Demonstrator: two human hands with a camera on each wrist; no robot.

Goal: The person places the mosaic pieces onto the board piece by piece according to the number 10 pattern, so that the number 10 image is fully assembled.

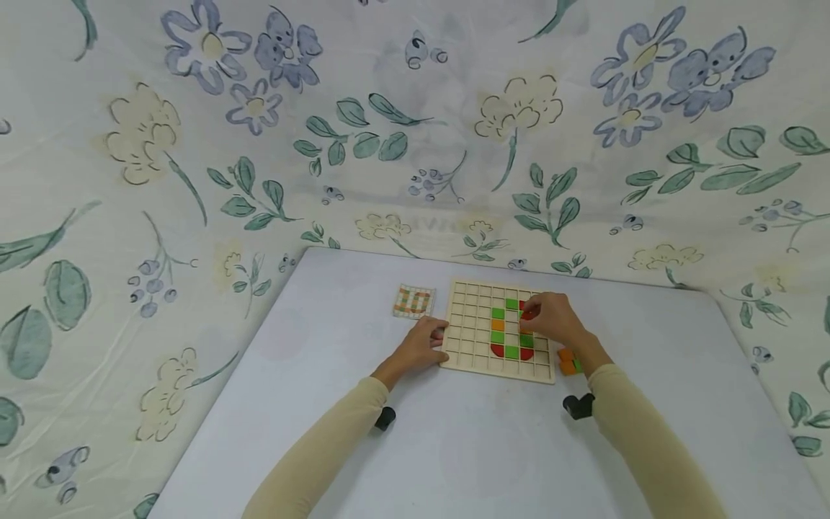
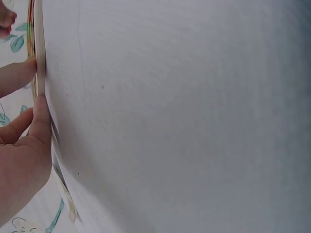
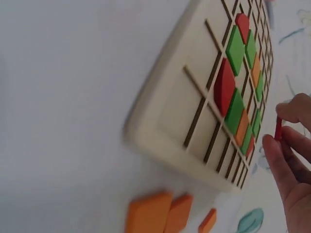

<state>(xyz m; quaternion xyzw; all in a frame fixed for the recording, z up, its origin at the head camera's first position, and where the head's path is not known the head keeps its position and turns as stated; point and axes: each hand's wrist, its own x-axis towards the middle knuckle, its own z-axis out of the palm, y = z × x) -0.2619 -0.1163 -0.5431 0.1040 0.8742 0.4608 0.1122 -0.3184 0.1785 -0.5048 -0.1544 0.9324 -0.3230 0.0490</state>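
A square wooden grid board (image 1: pixel 468 342) lies on the table, with green, orange and red tiles forming a ring in its cells. My left hand (image 1: pixel 415 346) rests at the board's left edge; in the left wrist view, fingertips (image 2: pixel 41 104) touch its side. Above the board's right part, my right hand (image 1: pixel 556 317) pinches a small red tile (image 3: pixel 278 128) between thumb and fingers, raised off the grid in the right wrist view. The tile's full outline is hidden by the fingers. Red quarter-round tiles (image 1: pixel 497 350) sit at the ring's lower corners.
A small patterned card (image 1: pixel 413 301) lies left of the board. Loose orange tiles (image 1: pixel 567 362) and a green one are beside the board's right edge, near my right wrist. Floral cloth (image 1: pixel 441 144) hangs behind the white table (image 1: pixel 324 317).
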